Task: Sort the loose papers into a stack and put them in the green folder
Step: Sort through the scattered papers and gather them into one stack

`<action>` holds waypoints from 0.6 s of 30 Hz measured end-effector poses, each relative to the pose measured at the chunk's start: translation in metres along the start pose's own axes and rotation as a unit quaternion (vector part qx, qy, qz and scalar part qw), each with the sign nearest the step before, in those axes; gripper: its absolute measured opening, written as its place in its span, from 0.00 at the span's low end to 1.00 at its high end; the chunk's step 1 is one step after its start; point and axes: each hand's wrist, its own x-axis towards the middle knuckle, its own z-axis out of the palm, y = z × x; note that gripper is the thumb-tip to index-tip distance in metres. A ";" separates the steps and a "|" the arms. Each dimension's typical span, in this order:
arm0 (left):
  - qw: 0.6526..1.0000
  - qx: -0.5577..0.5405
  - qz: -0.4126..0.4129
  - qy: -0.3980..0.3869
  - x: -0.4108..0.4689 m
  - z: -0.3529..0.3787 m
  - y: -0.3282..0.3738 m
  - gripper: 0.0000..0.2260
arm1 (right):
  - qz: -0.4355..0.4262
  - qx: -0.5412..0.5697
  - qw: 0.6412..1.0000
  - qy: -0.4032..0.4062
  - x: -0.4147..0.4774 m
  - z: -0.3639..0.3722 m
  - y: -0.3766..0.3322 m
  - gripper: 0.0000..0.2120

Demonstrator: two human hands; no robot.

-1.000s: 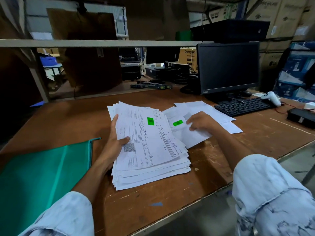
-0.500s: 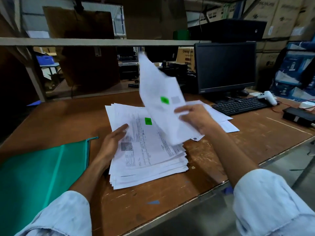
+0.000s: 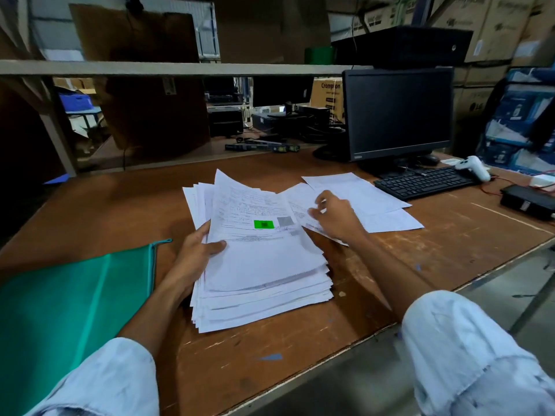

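Stack [image 3: 264, 265]: lifted sheet now on top (one more down).
L hand [image 3: 195, 250]: grips its edge.
R hand [image 3: 336, 219]: back on loose sheets [image 3: 387, 217], grip unclear.
Folder [image 3: 60, 310]: not yet.

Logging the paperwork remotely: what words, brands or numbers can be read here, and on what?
"Crompton": cardboard box behind the monitor.
"LG": faint, right-hand carton beside the monitor.
"MACHINE": top carton at upper right, the rest cut off.
Stack of papers and loose sheets: print too small to read.
Badge on the monitor's frame: too small to read.
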 end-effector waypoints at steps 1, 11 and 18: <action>1.000 0.003 0.000 0.002 0.000 0.000 0.000 0.18 | 0.017 -0.062 0.998 0.001 0.006 -0.007 0.010 0.20; 0.999 0.026 0.008 0.024 0.000 0.002 0.000 0.17 | 0.073 -0.285 0.932 -0.212 -0.005 -0.030 0.036 0.36; 0.997 0.045 0.069 0.015 -0.001 0.003 -0.001 0.29 | 0.020 -0.281 0.931 -0.231 -0.022 -0.056 0.015 0.20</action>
